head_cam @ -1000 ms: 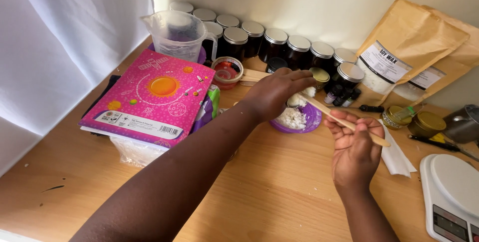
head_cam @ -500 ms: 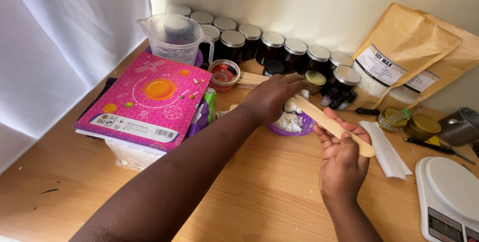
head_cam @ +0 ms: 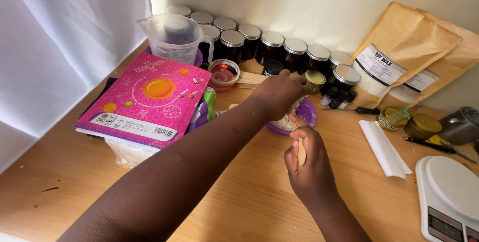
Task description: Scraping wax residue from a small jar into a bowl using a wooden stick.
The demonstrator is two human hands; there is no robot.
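**A:** Where is your left hand (head_cam: pixel 277 92)?

**B:** Your left hand reaches across the wooden table (head_cam: pixel 249 197) and rests on the purple bowl (head_cam: pixel 308 117), which holds white, flaky wax. Your fingers curl down over the bowl's far side; whether they pinch anything there is hidden by the back of the hand.

**A:** And your right hand (head_cam: pixel 307 164)?

**B:** It sits just in front of the bowl, fingers wrapped tight around a flat wooden stick (head_cam: pixel 301 152). Only a short pale stretch of the stick shows between your fingers and thumb.

**A:** What lies around you?

**B:** To your left, a pink notebook (head_cam: pixel 144 100) lies on a pile, with a clear measuring jug (head_cam: pixel 172 37) behind it and a small red-rimmed tub (head_cam: pixel 223 74) beside. A row of dark jars with silver lids (head_cam: pixel 272 45) lines the wall. To your right stand brown paper pouches (head_cam: pixel 399 57), gold-lidded tins (head_cam: pixel 421 124), a folded white tissue (head_cam: pixel 384 147) and a white kitchen scale (head_cam: pixel 451 194).
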